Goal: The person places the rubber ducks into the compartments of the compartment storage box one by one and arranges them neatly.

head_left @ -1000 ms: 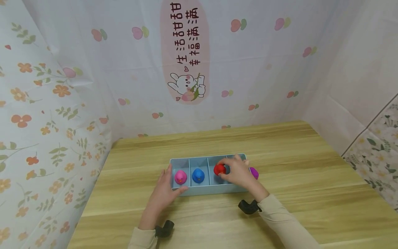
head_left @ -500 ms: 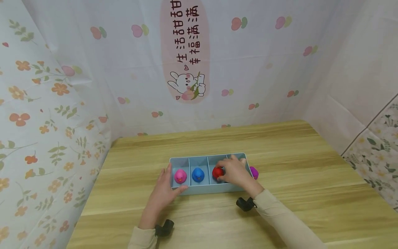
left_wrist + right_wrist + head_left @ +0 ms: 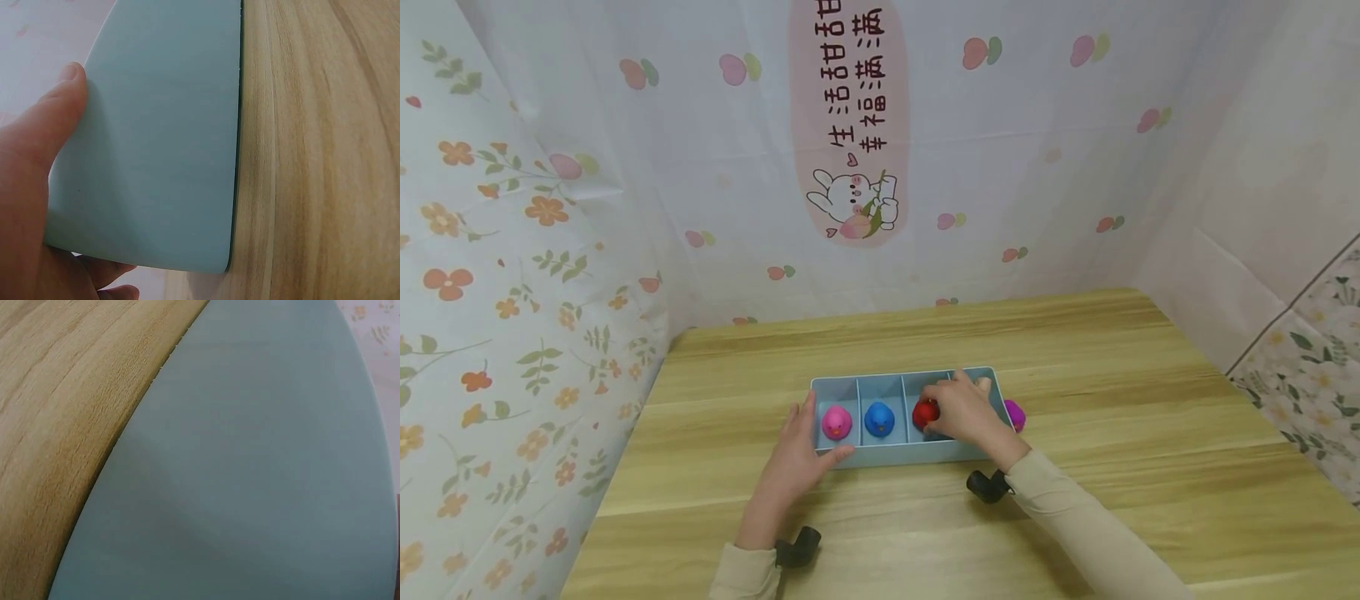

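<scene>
A light blue divided box (image 3: 887, 456) stands lengthwise on the table. My left hand (image 3: 792, 467) holds its left end, thumb at the front rim and fingers round the end wall. My right hand (image 3: 968, 415) pinches a red toy duck (image 3: 922, 416) down inside the third compartment from the left. A pink toy duck (image 3: 837, 423) sits in the first compartment and a blue toy duck (image 3: 879, 419) in the second. The right hand covers much of the fourth. In the left wrist view, the thumb (image 3: 65, 94) lies against the front wall's edge; the right wrist view is filled mostly by that wall.
Just past the box's right end is a purple toy (image 3: 1017, 414), partly hidden by the box. The wooden table (image 3: 1075, 350) reaches back to a printed cloth (image 3: 1045, 200), with a flowered cloth (image 3: 535, 350) along the left.
My right hand has lowered the red duck into the third compartment and shifted slightly left. The left hand has stayed at the box's left end.
</scene>
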{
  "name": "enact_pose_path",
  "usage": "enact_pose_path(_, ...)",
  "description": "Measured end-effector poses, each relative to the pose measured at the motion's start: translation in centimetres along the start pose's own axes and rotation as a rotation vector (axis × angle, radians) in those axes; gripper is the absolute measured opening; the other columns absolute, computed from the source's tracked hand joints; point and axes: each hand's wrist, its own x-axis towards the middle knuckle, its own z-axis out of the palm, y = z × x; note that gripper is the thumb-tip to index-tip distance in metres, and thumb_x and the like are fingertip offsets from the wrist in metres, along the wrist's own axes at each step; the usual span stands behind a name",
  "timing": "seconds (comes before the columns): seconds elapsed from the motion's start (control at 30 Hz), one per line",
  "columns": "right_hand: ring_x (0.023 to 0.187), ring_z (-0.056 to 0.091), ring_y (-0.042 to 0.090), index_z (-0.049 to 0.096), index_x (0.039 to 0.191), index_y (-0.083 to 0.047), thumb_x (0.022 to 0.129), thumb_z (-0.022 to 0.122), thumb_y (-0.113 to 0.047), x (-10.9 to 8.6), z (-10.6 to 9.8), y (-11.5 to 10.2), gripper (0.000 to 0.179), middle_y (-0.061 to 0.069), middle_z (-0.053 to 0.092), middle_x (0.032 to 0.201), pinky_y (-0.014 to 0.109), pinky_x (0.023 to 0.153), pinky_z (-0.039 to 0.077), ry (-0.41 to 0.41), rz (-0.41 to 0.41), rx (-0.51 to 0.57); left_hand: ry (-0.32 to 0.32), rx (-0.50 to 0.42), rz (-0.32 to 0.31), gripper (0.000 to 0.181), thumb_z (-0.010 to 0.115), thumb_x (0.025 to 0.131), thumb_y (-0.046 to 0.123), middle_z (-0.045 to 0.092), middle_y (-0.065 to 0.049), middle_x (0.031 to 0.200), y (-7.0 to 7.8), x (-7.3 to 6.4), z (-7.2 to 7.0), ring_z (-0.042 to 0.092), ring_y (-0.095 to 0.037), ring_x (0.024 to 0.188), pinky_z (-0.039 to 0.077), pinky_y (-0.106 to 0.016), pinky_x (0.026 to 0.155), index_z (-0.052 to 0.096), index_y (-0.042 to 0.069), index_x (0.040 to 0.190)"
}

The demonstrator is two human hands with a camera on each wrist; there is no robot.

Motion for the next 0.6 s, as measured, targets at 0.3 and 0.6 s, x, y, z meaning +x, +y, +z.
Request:
enact_pose_path(0.3,0.086,0.044,0.021,0.074,0.094,-0.021,0.063,0.089,-0.034,0.0,-0.6,-0.3,0.037,0.001,0.070,0.090,0.043,0.068,0.025,-0.016,-0.013,-0.041,0.000,-0.002,0.016,0.112,0.069,0.075,0.063,0.020,-0.017,0.158,0.2,-0.1,-0.2,0.009,-0.041,0.146,0.025,-0.063,0.109,0.010,0.009,0.154)
enact_pose_path(0.6,0.088,0.044,0.020,0.075,0.095,-0.021,0.067,0.086,-0.040,-0.2,-1.0,-0.1,0.035,-0.001,0.070,0.091,0.040,0.068,0.022,-0.018,-0.007,-0.028,-0.001,-0.001,0.012,0.112,0.069,0.075,0.062,0.020,-0.017,0.158,0.2,-0.1,-0.2,0.009,-0.042,0.146,0.025,-0.064,0.109,0.010,0.009,0.154)
